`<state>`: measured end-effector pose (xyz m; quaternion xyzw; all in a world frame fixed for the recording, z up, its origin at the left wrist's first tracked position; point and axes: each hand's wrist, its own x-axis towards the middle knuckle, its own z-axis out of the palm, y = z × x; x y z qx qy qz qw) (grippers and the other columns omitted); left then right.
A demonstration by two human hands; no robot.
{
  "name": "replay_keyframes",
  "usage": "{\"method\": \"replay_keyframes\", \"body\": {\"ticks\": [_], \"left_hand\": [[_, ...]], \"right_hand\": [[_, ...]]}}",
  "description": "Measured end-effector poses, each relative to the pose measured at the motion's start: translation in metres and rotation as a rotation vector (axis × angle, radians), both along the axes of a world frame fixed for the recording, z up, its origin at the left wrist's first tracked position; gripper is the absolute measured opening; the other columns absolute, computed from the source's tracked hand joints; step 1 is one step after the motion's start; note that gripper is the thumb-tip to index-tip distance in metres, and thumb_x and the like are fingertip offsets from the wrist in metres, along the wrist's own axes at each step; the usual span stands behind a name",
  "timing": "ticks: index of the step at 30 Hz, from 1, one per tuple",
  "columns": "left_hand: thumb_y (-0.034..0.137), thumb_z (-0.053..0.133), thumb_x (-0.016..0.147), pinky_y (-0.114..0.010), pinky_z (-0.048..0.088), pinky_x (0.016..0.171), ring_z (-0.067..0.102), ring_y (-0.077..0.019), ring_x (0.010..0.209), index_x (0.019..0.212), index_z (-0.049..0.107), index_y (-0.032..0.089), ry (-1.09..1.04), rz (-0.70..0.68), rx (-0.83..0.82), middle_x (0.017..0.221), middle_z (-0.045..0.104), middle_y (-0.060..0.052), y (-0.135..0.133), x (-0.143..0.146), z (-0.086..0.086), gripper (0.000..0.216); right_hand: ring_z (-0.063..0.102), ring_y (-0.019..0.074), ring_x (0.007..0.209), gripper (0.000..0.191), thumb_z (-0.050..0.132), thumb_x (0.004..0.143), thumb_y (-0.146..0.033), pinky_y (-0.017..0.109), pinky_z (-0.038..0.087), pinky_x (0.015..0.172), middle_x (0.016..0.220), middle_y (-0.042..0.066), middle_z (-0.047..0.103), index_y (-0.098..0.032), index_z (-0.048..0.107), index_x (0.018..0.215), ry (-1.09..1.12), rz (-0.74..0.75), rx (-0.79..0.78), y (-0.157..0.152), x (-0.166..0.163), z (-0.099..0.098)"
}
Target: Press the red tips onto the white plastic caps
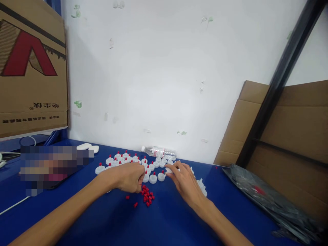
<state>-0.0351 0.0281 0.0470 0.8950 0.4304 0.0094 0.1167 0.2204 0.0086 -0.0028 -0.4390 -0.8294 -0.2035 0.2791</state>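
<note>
My left hand [131, 177] is closed, its fingertips pinched just above a small pile of little red caps [146, 197]. Whatever it pinches is hidden by the fingers. My right hand [185, 179] grips a white nozzle lid [168, 170] between thumb and fingers, partly covered by them. Behind and between the hands stand many translucent white lids, several topped with a red tip, such as the red-tipped lid [153, 178]. More plain white lids [201, 186] lie to the right, partly hidden by my right hand. Two loose red caps lie left of the pile.
A clear plastic bottle [160, 152] lies on its side by the wall. A phone-like dark screen, blurred out, rests at left near white cases [84, 146]. A cardboard box [33, 85] stands upper left. Grey plastic bags [269, 201] and cardboard sit at right on the blue table [164, 225].
</note>
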Motion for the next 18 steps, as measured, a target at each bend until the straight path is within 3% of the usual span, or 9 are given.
{"method": "replay_keyframes", "body": {"ticks": [4, 7, 12, 18], "left_hand": [[0.017, 0.056, 0.059, -0.025, 0.030, 0.043, 0.051, -0.0148, 0.049, 0.058, 0.057, 0.021, -0.044, -0.015, 0.042, 0.053, 0.058, 0.002, -0.001, 0.005, 0.002, 0.004], [0.015, 0.053, 0.066, -0.025, 0.034, 0.051, 0.053, -0.0143, 0.052, 0.059, 0.060, 0.020, -0.101, -0.075, 0.124, 0.055, 0.059, 0.001, -0.004, 0.010, 0.005, 0.011], [0.018, 0.048, 0.083, -0.028, 0.038, 0.065, 0.058, -0.0170, 0.069, 0.071, 0.065, 0.019, -0.209, -0.119, 0.337, 0.072, 0.064, -0.003, -0.005, 0.018, 0.003, 0.021], [0.021, 0.045, 0.091, -0.028, 0.041, 0.072, 0.060, -0.0165, 0.078, 0.092, 0.070, 0.022, -0.323, -0.133, 0.336, 0.093, 0.062, -0.004, -0.004, 0.023, -0.005, 0.026]], "right_hand": [[0.060, 0.0256, 0.100, 0.025, 0.058, 0.095, -0.030, 0.042, 0.051, 0.086, 0.111, 0.007, 0.061, -0.027, 0.057, 0.120, 0.058, 0.062, -0.037, -0.007, -0.004, 0.005], [0.059, 0.0252, 0.107, 0.025, 0.060, 0.094, -0.036, 0.042, 0.050, 0.090, 0.120, 0.007, 0.061, -0.025, 0.056, 0.116, 0.124, 0.121, -0.079, -0.010, -0.005, 0.006], [0.061, 0.0229, 0.101, 0.025, 0.064, 0.092, -0.033, 0.041, 0.049, 0.090, 0.107, 0.004, 0.067, -0.023, 0.054, 0.113, 0.190, 0.210, -0.105, -0.010, -0.006, 0.000], [0.059, 0.0213, 0.111, 0.024, 0.065, 0.092, -0.023, 0.040, 0.047, 0.098, 0.113, 0.004, 0.067, -0.023, 0.053, 0.113, 0.191, 0.313, -0.123, -0.010, -0.008, -0.001]]}}
